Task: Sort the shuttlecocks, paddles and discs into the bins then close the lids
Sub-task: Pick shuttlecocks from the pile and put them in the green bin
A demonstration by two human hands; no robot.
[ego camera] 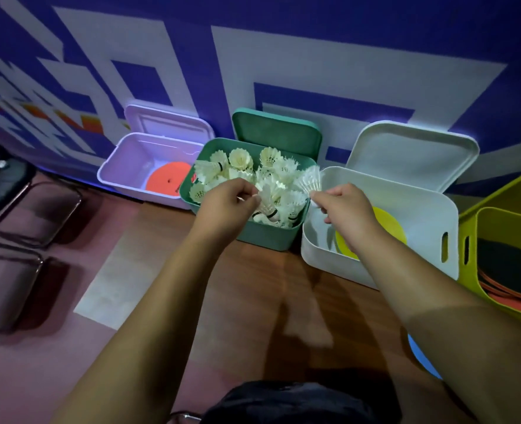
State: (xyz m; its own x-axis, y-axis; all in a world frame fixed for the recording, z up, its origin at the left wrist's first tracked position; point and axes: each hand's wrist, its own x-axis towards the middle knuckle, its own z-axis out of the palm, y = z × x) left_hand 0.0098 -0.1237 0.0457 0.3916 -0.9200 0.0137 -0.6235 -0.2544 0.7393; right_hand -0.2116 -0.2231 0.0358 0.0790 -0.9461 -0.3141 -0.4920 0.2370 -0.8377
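A green bin (262, 237) with its lid (276, 133) up holds several white shuttlecocks (240, 160). My left hand (228, 203) pinches a shuttlecock (265, 198) over the bin's near side. My right hand (349, 206) pinches another shuttlecock (309, 179) by its cork, above the gap between the green bin and the white bin (430, 209). The white bin holds a yellow disc (389, 221). A pale lilac bin (124, 166) on the left holds an orange disc (167, 179). A yellow-green bin (497, 215) at the right holds paddles (509, 270).
All the bins stand on a wooden floor against a blue-and-white wall, lids of the left three propped open. A blue disc (421, 359) lies on the floor under my right forearm. Dark chair frames (23, 215) stand at the left.
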